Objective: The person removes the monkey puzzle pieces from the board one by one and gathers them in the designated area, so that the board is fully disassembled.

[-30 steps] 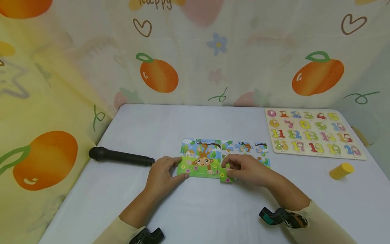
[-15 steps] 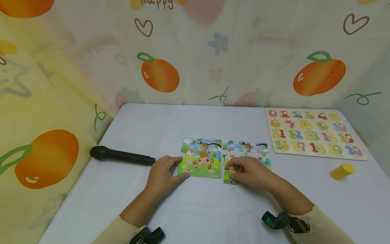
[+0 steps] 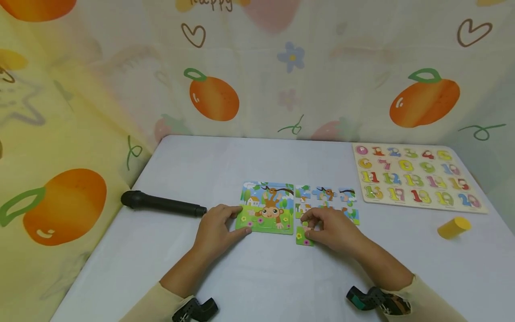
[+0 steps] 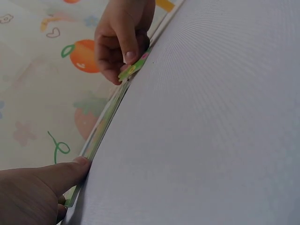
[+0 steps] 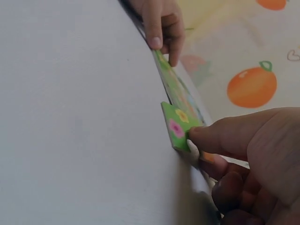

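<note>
A square monkey picture puzzle board [image 3: 265,210] lies flat on the white table. My left hand [image 3: 219,228] holds it at its left edge, the thumb [image 4: 70,173] at the near corner and a finger farther up. My right hand [image 3: 335,228] pinches a green jigsaw piece [image 5: 179,126] with a yellow and a pink flower between thumb and fingers. The piece is tilted, just off the board's lower right corner. Several loose jigsaw pieces [image 3: 325,194] lie in rows right of the board, some partly hidden behind my right hand.
A black microphone [image 3: 162,204] lies left of my left hand. At the back right is a number puzzle board [image 3: 418,179], with a yellow cylinder [image 3: 453,227] in front of it. A patterned cloth [image 3: 257,89] hangs behind the table.
My right hand has drawn the flower jigsaw piece slightly right, away from the board's corner, leaving a small gap. My left hand keeps its place on the board.
</note>
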